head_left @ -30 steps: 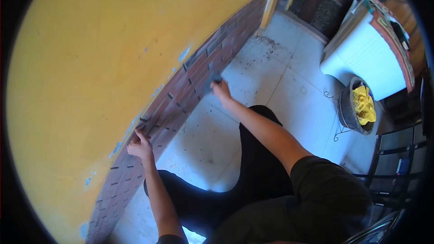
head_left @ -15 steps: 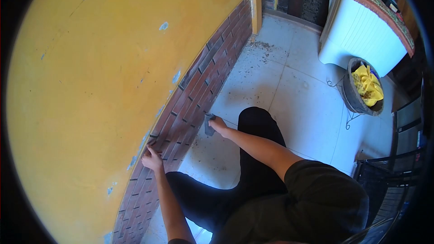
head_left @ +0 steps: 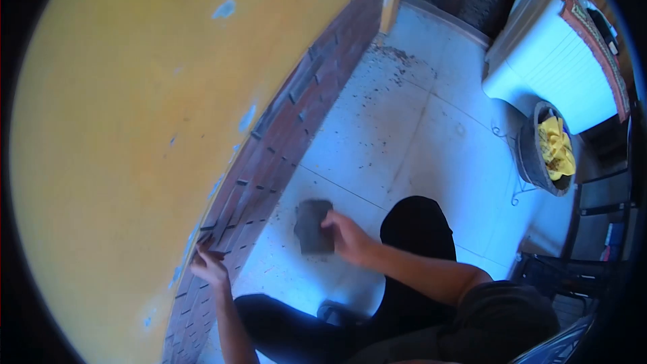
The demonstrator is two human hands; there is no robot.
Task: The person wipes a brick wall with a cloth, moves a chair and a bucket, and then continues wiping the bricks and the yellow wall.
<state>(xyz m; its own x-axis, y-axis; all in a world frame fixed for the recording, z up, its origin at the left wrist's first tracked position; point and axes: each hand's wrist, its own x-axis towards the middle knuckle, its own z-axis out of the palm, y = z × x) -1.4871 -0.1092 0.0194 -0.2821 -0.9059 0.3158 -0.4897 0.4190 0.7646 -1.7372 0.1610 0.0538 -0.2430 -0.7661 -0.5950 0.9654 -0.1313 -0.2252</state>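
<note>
My right hand (head_left: 350, 237) grips a dark grey rectangular sheet (head_left: 314, 228) by its right edge and holds it over the pale floor tiles, away from the wall. The sheet is blurred and broadly facing the camera. To the left, my left hand (head_left: 209, 266) rests at the upper edge of the brick-patterned strip (head_left: 259, 172), its fingers stretched out and apart against the wall. Above that strip, the yellow wall (head_left: 128, 148) shows pale chipped patches along the border. My dark-trousered knees bend on either side, below the hands.
Dark crumbs (head_left: 394, 55) lie scattered on the tiles along the wall's foot. A round dark pot (head_left: 531, 152) with yellow cloth inside stands on a metal stand at right. Behind it is a white ribbed appliance (head_left: 549, 54) under a patterned cloth. Black racks (head_left: 573, 263) line the right side.
My right hand has drawn the grey sheet away from the brick strip, out over the floor, and turned its face up. My left hand stays at the strip's top edge. The view has shifted.
</note>
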